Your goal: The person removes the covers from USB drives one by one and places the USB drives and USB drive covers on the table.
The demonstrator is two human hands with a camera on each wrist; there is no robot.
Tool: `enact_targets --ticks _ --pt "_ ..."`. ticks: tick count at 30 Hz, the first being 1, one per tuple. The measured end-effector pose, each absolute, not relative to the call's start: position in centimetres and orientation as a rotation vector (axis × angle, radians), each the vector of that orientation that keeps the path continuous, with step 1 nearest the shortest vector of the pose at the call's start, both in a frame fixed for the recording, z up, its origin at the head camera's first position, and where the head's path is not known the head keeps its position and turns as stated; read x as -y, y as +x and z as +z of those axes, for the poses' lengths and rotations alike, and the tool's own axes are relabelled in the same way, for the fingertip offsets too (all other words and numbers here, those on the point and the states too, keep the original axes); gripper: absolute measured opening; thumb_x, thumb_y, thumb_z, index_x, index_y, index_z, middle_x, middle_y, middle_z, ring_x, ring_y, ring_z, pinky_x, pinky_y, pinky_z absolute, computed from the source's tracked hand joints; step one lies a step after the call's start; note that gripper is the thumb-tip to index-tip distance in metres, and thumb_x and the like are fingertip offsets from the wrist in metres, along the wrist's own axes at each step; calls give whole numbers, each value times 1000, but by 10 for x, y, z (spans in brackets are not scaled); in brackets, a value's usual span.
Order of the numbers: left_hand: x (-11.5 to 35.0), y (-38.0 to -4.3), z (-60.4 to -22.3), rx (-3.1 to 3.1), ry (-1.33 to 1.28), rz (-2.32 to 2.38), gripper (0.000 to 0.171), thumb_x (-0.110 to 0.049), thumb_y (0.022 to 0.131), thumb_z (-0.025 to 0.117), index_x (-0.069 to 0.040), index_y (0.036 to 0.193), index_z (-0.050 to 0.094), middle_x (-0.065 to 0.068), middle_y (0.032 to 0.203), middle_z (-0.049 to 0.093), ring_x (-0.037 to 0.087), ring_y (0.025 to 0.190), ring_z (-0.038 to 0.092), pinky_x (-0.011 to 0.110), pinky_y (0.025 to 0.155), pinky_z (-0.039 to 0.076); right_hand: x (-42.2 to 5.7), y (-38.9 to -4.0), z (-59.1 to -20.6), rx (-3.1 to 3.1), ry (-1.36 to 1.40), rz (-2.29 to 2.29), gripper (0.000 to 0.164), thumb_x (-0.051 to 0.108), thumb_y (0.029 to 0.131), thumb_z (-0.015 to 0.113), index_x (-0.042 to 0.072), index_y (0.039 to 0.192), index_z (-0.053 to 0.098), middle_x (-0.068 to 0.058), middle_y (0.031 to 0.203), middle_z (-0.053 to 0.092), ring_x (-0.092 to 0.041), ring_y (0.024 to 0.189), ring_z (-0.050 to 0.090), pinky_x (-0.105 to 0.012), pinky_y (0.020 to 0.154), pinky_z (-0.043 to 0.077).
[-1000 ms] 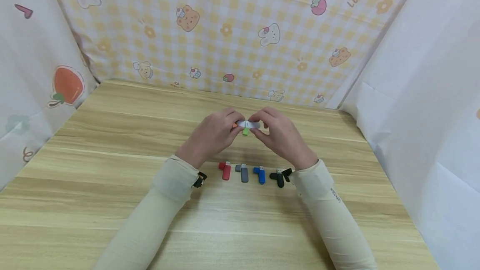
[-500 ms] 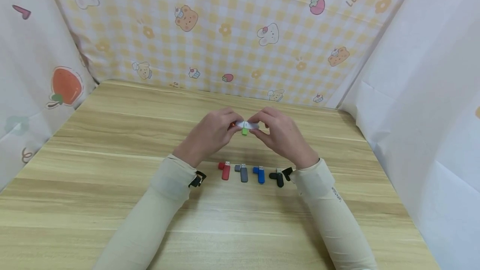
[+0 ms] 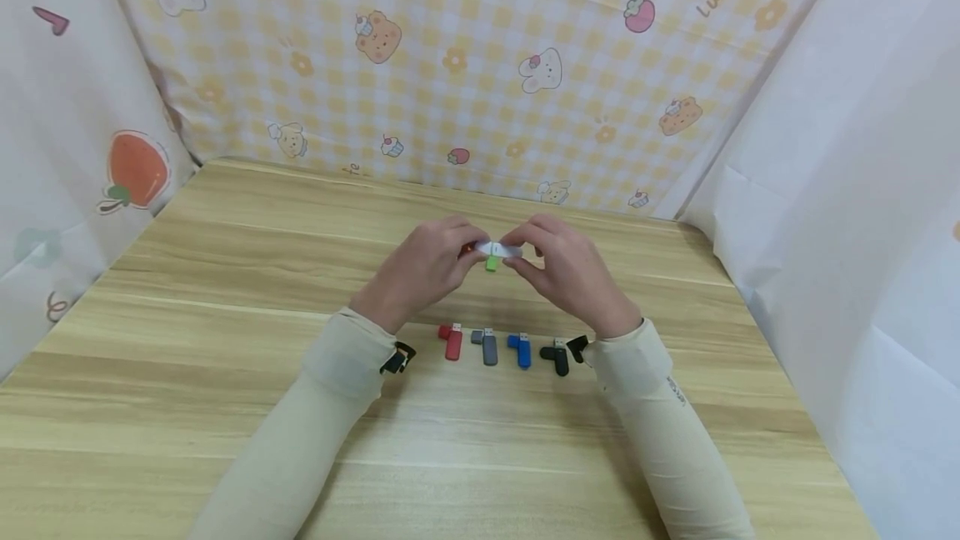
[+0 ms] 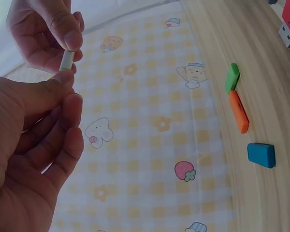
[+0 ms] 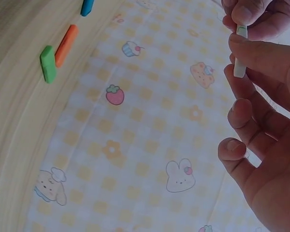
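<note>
Above the far half of the table, my left hand (image 3: 423,271) and right hand (image 3: 564,269) meet at a slim white bar (image 3: 498,249). Left thumb and fingers pinch its left end. Right thumb and index finger pinch the other end. In the left wrist view the bar (image 4: 67,60) shows a green mark next to the left thumb; fingers cover much of it, so its kind cannot be told. Below the hands lie a green block (image 4: 232,77), an orange block (image 4: 239,112) and a teal wedge-shaped block (image 4: 261,154), partly or wholly hidden in the head view.
Nearer on the wooden table (image 3: 480,457) lie a red USB stick (image 3: 453,343), a grey one (image 3: 490,348), a blue one (image 3: 523,351) and a black one (image 3: 559,359), metal plugs bare. A checked cloth (image 3: 450,98) hangs behind, with white cloths at both sides.
</note>
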State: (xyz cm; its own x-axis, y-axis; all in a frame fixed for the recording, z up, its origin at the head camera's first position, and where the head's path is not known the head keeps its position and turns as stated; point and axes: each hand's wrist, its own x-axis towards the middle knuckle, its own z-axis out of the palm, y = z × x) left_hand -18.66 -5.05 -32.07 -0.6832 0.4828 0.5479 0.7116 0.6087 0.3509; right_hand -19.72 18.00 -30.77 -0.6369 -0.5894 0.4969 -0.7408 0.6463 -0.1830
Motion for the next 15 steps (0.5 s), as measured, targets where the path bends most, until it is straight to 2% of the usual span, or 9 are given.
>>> enact_targets --ticks 15 --pt "51 -187 -321 2421 -972 -816 19 -6 99 79 3 115 79 15 109 79 22 87 74 31 84 67 -184 -197 -306 2457 1074 530 20 15 93 87 8 110 80 -6 105 76 -20 85 66 -32 71 56"
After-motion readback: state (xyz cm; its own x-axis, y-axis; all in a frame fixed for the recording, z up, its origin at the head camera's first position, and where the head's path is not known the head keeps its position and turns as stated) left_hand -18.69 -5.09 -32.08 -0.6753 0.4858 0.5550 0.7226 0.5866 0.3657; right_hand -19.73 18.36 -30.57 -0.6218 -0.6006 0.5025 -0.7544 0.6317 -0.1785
